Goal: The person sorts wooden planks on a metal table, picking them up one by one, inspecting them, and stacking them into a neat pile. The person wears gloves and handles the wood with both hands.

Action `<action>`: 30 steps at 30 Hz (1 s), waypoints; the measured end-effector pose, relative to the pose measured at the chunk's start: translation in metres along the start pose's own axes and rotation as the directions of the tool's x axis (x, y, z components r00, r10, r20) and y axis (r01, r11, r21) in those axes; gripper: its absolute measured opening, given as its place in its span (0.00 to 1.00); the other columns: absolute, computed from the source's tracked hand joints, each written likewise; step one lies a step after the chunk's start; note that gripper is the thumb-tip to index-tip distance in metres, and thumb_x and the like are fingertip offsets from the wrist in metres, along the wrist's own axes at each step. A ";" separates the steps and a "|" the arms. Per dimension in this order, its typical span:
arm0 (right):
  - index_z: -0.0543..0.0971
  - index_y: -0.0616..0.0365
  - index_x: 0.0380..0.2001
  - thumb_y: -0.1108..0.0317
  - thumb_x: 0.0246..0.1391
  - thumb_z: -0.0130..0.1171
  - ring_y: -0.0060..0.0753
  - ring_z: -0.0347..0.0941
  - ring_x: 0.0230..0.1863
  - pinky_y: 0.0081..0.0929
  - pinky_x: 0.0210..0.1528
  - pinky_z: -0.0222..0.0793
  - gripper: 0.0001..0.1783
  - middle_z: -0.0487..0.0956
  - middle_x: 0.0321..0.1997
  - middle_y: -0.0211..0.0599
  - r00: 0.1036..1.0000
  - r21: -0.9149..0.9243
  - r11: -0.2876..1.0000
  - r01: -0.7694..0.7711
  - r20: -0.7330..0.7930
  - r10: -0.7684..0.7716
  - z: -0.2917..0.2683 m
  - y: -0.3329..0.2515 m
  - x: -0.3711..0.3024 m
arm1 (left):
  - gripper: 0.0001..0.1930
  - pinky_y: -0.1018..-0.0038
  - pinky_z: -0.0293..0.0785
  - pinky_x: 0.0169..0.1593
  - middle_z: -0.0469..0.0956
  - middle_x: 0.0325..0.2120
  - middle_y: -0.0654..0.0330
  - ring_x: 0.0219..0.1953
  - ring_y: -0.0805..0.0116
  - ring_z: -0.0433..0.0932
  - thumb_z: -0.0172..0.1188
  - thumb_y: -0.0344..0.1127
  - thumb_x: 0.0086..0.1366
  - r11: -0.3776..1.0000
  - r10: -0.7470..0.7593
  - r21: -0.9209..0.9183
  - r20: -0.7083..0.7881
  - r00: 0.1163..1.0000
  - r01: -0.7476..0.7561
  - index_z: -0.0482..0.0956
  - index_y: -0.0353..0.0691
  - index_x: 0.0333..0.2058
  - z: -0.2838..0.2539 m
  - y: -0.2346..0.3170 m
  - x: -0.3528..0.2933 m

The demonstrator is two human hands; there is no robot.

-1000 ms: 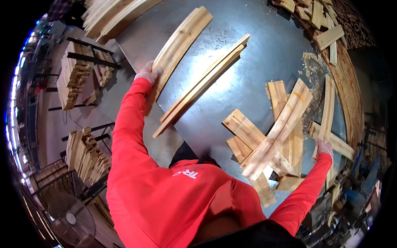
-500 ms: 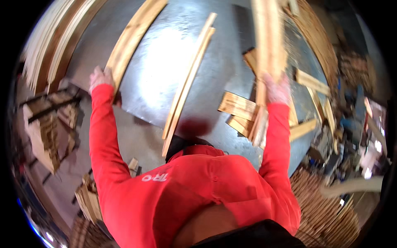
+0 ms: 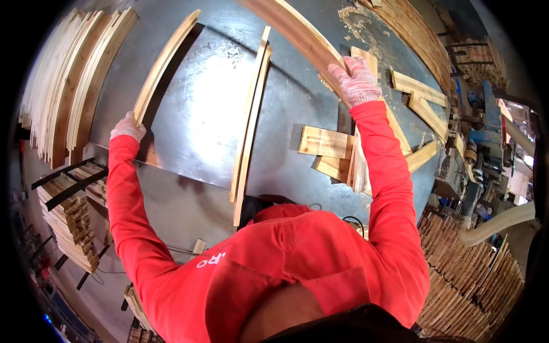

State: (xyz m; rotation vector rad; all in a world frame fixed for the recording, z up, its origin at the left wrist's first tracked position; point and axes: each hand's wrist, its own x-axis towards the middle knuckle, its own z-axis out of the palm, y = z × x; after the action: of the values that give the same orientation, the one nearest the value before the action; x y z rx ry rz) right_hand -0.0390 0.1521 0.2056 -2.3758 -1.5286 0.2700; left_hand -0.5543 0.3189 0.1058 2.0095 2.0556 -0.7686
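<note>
My left hand (image 3: 128,128), in a pale knitted glove, is closed round the near end of a narrow wooden board (image 3: 166,62), which stands on edge over the metal table. My right hand (image 3: 357,80), in a pinkish knitted glove, grips the near end of a wider wooden plank (image 3: 300,31) that runs up and left out of view. Between my hands, two thin wooden strips (image 3: 251,123) lie side by side, their near ends past the table edge by my body. Short wood offcuts (image 3: 327,142) lie below my right hand.
A row of upright boards (image 3: 74,80) stands at the table's left. More offcuts (image 3: 420,88), sawdust (image 3: 366,26) and a long board stack (image 3: 414,34) are on the right. Stacked timber (image 3: 71,220) sits at the lower left, and more (image 3: 469,274) at the lower right.
The left board has turned from its face onto its edge. My right hand has moved up and left, its plank swinging from upright to slanting left. The two middle strips have shifted little.
</note>
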 end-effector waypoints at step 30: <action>0.74 0.50 0.44 0.75 0.45 0.55 0.42 0.72 0.47 0.40 0.57 0.63 0.19 0.77 0.41 0.37 0.304 -0.077 0.295 0.952 0.305 -0.903 0.053 0.044 0.022 | 0.36 0.63 0.72 0.48 0.76 0.44 0.42 0.46 0.49 0.76 0.53 0.57 0.58 0.759 0.353 -0.627 0.170 0.920 -0.176 0.61 0.41 0.60 0.032 0.134 -0.231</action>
State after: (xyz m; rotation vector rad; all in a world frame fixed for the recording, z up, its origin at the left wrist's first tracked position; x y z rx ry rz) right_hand -0.0090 0.1630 0.1405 -1.1170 -2.8934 0.0201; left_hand -0.4132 0.0943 0.1519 1.6518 1.5321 -0.2590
